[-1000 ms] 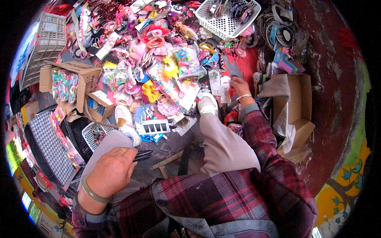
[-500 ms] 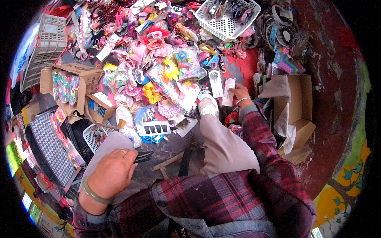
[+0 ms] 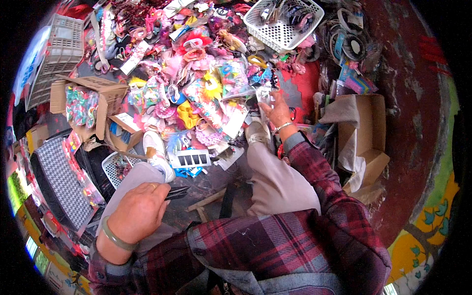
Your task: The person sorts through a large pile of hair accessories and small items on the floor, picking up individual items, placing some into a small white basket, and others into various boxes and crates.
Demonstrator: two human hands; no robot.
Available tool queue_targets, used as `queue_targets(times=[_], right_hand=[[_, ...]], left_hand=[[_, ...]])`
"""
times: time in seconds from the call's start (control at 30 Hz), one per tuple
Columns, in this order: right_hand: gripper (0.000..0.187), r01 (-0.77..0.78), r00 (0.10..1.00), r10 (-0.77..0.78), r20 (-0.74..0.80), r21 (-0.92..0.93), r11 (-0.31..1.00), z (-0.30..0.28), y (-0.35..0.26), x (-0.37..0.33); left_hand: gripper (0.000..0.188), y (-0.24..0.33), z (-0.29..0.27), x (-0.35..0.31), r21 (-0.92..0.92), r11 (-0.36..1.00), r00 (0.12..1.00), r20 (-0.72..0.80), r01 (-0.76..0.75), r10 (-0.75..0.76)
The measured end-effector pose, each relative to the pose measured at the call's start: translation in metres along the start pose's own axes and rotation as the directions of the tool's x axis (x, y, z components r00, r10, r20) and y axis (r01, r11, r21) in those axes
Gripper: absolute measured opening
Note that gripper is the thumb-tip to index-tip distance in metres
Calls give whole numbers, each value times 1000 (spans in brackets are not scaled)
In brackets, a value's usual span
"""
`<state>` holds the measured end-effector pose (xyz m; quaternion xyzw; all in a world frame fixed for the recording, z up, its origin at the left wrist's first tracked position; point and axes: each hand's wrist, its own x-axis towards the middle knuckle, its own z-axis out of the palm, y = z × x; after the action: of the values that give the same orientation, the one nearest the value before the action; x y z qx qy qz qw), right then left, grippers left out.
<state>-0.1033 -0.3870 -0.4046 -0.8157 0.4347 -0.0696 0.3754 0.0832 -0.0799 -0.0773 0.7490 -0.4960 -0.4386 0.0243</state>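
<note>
My left hand (image 3: pixel 140 214) rests on my left knee, closed around a bunch of thin black hair clips (image 3: pixel 177 192) that stick out to the right. My right hand (image 3: pixel 277 109) reaches forward past my right shoe (image 3: pixel 257 132) and grips a small clear packet (image 3: pixel 264 96) at the edge of a big pile of colourful hair accessories (image 3: pixel 206 93). A card of black clips (image 3: pixel 191 158) lies on the floor between my shoes. I wear a red plaid shirt and light trousers.
A white plastic basket (image 3: pixel 282 30) of hairbands stands at the back. An open cardboard box (image 3: pixel 366 135) with paper is at the right, another box (image 3: pixel 93 101) of packets at the left. A grey crate (image 3: pixel 59 46) and a chequered basket (image 3: pixel 61 182) stand on the left.
My right hand has moved forward and left from beside my shoe into the pile and taken up a clear packet. My left hand stays on my knee with the clips.
</note>
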Motion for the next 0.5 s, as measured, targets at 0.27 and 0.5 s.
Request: queue_targets(times=[0.27,0.5], right_hand=[[59,-214,975,219,35,-104,971,-2,66,10],[58,-347,901,347,260,-47,937,9,47,15]], left_hand=[[28,-1,1,-1,-7,1000,1000,-7,-10,9],[27,-1,0,2,2,1000,1000,1,-20,20]])
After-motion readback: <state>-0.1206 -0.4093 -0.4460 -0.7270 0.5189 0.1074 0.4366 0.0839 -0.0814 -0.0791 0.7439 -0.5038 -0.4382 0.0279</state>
